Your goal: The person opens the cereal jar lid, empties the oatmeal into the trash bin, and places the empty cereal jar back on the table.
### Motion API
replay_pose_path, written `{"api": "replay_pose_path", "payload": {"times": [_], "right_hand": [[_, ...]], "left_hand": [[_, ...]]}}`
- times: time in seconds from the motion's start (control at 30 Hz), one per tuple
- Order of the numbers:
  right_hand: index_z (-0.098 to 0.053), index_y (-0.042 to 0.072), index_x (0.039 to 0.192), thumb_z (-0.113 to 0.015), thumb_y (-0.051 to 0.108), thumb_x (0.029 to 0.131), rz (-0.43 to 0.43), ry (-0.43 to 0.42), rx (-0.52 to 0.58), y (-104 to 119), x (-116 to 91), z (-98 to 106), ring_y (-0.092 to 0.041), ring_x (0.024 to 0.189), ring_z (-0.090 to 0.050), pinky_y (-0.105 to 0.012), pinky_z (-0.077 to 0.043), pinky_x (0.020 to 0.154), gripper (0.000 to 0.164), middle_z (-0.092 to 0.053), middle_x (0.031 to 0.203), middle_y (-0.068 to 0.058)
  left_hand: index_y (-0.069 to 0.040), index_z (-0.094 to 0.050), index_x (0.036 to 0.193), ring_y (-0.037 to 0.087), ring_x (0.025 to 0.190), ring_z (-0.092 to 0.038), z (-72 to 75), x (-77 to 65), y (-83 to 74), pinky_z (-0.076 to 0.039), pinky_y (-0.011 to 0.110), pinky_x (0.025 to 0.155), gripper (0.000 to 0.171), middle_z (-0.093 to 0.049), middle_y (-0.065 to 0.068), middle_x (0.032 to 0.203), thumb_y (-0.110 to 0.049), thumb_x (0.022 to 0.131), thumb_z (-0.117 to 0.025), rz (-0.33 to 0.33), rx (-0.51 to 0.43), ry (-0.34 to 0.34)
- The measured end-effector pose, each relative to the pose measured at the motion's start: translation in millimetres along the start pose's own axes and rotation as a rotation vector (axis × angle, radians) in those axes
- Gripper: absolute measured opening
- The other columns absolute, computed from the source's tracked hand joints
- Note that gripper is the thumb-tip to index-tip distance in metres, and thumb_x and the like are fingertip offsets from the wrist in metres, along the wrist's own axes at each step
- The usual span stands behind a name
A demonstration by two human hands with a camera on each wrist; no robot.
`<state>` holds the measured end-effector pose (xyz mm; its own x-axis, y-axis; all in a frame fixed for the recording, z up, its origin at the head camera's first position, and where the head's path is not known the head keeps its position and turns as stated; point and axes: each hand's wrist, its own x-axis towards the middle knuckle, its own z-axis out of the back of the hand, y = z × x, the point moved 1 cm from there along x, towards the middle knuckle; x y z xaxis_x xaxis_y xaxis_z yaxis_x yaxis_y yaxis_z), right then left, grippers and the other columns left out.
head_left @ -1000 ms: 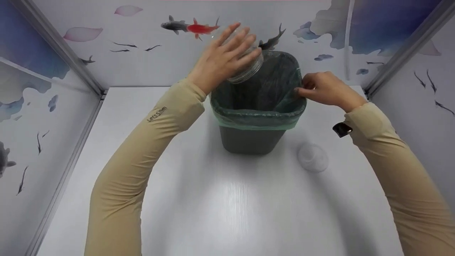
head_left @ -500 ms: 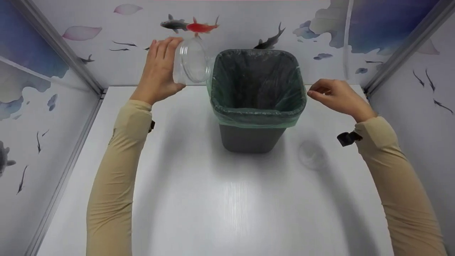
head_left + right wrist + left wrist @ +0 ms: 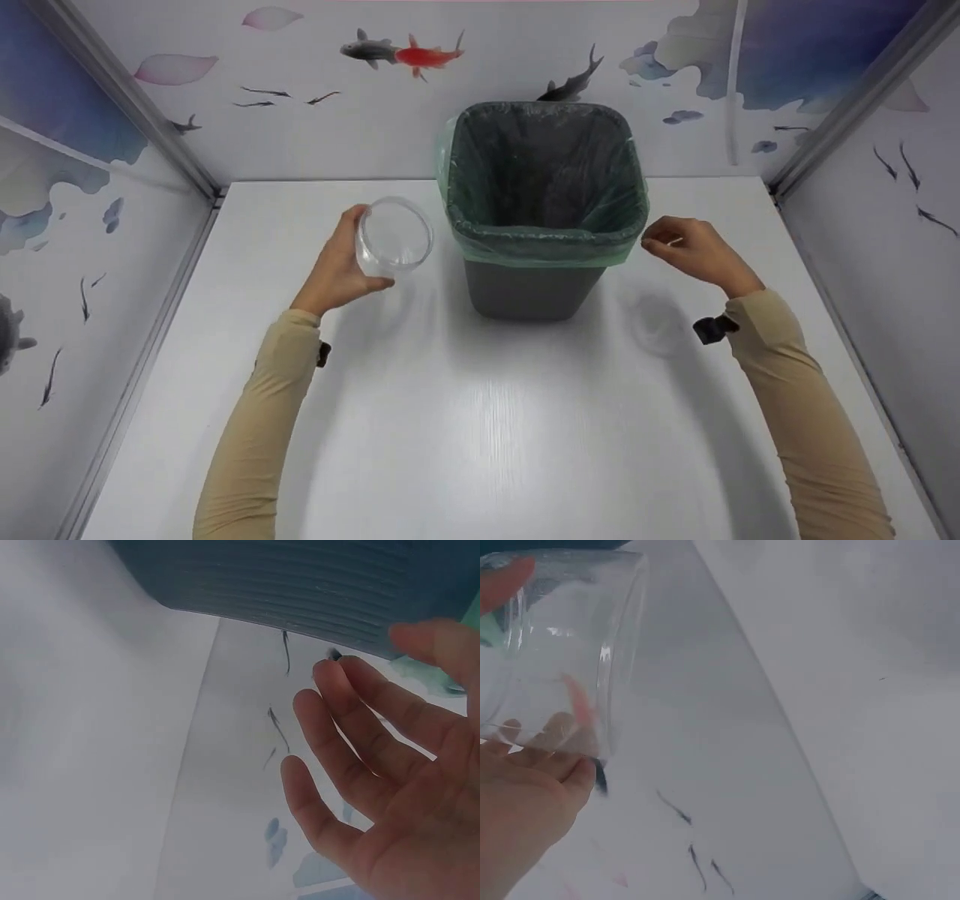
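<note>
My left hand (image 3: 337,266) grips a clear jar (image 3: 395,234) by its side, with fingers and thumb around the wall. Its round mouth faces up toward the head camera, to the left of the bin. In the left wrist view the jar (image 3: 562,652) looks see-through, with nothing inside. My right hand (image 3: 694,251) holds nothing; its fingers are loosely bent beside the bin's right side. The right wrist view shows the fingers (image 3: 322,735) apart, close to the bin wall. A dark grey bin (image 3: 532,289) with a green liner bag (image 3: 544,251) folded over its rim stands between both hands.
A clear round lid (image 3: 658,324) lies on the white table (image 3: 480,420), right of the bin and near the right wrist. Panels painted with fish (image 3: 427,56) enclose the table at the back and sides.
My left hand has swung the jar left from over the bin, then lowered it toward the table with its mouth turned up. My right hand has let go of the liner's edge and come down.
</note>
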<state>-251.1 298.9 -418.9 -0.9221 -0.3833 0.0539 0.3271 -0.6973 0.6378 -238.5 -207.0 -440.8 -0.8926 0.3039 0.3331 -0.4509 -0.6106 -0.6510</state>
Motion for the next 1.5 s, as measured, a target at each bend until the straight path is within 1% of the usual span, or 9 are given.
{"api": "replay_pose_path", "payload": {"times": [0.1, 0.23, 0.3, 0.33, 0.5, 0.67, 0.8, 1.2, 1.5], "right_hand": [[-0.065, -0.003, 0.108, -0.055, 0.020, 0.099, 0.003, 0.010, 0.004, -10.2, -6.1, -7.5, -0.029, 0.097, -0.061, -0.040, -0.050, 0.086, 0.026, -0.066, 0.103, -0.016], [-0.065, -0.002, 0.107, -0.056, 0.018, 0.099, -0.011, 0.004, 0.019, -22.7, -16.3, -17.2, -0.029, 0.096, -0.062, -0.039, -0.051, 0.085, 0.024, -0.066, 0.103, -0.016], [-0.065, -0.003, 0.106, -0.056, 0.016, 0.099, -0.013, 0.004, 0.023, -29.7, -20.7, -24.6, -0.029, 0.095, -0.062, -0.042, -0.051, 0.084, 0.022, -0.066, 0.102, -0.016], [-0.065, -0.003, 0.106, -0.056, 0.015, 0.099, -0.012, 0.004, 0.028, -32.8, -23.0, -28.5, -0.030, 0.095, -0.062, -0.048, -0.050, 0.084, 0.022, -0.066, 0.102, -0.017], [-0.064, -0.005, 0.106, -0.056, 0.013, 0.098, -0.025, 0.007, 0.033, -46.4, -34.9, -46.7, -0.033, 0.095, -0.062, -0.051, -0.049, 0.084, 0.021, -0.065, 0.101, -0.018], [-0.064, -0.005, 0.105, -0.057, 0.010, 0.097, -0.048, -0.012, 0.040, -51.7, -44.2, -58.9, -0.035, 0.096, -0.061, -0.053, -0.048, 0.086, 0.019, -0.066, 0.101, -0.018], [-0.064, -0.006, 0.105, -0.057, 0.010, 0.097, -0.056, -0.037, 0.048, -52.1, -47.0, -66.1, -0.035, 0.096, -0.061, -0.053, -0.048, 0.086, 0.019, -0.066, 0.100, -0.018], [-0.064, -0.007, 0.105, -0.058, 0.007, 0.096, -0.050, -0.083, 0.030, -51.2, -52.4, -78.8, -0.035, 0.094, -0.062, -0.053, -0.049, 0.083, 0.018, -0.066, 0.098, -0.017], [-0.063, -0.008, 0.106, -0.057, 0.006, 0.096, -0.053, -0.106, 0.058, -47.3, -57.7, -83.4, -0.034, 0.095, -0.061, -0.054, -0.048, 0.084, 0.018, -0.066, 0.100, -0.018]], "left_hand": [[0.001, -0.025, 0.143, 0.035, 0.131, -0.039, -15.6, -20.5, 6.9, -0.031, 0.051, 0.107, 0.108, -0.040, 0.021, 0.143, -0.007, 0.058, -0.092, 0.045, -0.067, 0.089], [0.002, -0.024, 0.143, 0.039, 0.132, -0.038, -38.2, -42.2, 9.7, -0.031, 0.052, 0.107, 0.109, -0.039, 0.023, 0.143, -0.007, 0.057, -0.092, 0.072, -0.138, 0.191], [0.003, -0.025, 0.142, 0.041, 0.131, -0.038, -50.1, -49.9, 7.7, -0.032, 0.053, 0.106, 0.109, -0.039, 0.025, 0.142, -0.006, 0.056, -0.091, 0.066, -0.167, 0.233], [0.003, -0.026, 0.142, 0.041, 0.130, -0.039, -56.6, -53.2, 6.1, -0.033, 0.053, 0.105, 0.109, -0.040, 0.025, 0.141, -0.006, 0.055, -0.091, 0.056, -0.178, 0.250], [0.005, -0.027, 0.140, 0.045, 0.126, -0.042, -91.8, -64.5, -3.9, -0.036, 0.053, 0.103, 0.108, -0.042, 0.028, 0.138, -0.005, 0.053, -0.090, -0.020, -0.249, 0.320], [0.004, -0.026, 0.139, 0.043, 0.125, -0.044, -121.5, -70.5, -12.8, -0.037, 0.054, 0.102, 0.108, -0.042, 0.026, 0.137, -0.006, 0.054, -0.091, -0.081, -0.319, 0.363], [0.002, -0.026, 0.138, 0.037, 0.125, -0.045, -137.9, -69.9, -18.2, -0.036, 0.050, 0.103, 0.108, -0.044, 0.021, 0.137, -0.007, 0.054, -0.093, -0.094, -0.333, 0.376], [-0.006, -0.026, 0.142, 0.030, 0.129, -0.044, -180.7, -73.1, -42.4, -0.033, 0.042, 0.107, 0.111, -0.045, 0.016, 0.140, -0.017, 0.056, -0.095, -0.022, -0.340, 0.448], [-0.007, -0.024, 0.142, 0.030, 0.128, -0.046, -201.6, -77.6, -68.8, -0.034, 0.036, 0.107, 0.111, -0.045, 0.017, 0.140, -0.013, 0.056, -0.095, -0.027, -0.349, 0.469]]}}
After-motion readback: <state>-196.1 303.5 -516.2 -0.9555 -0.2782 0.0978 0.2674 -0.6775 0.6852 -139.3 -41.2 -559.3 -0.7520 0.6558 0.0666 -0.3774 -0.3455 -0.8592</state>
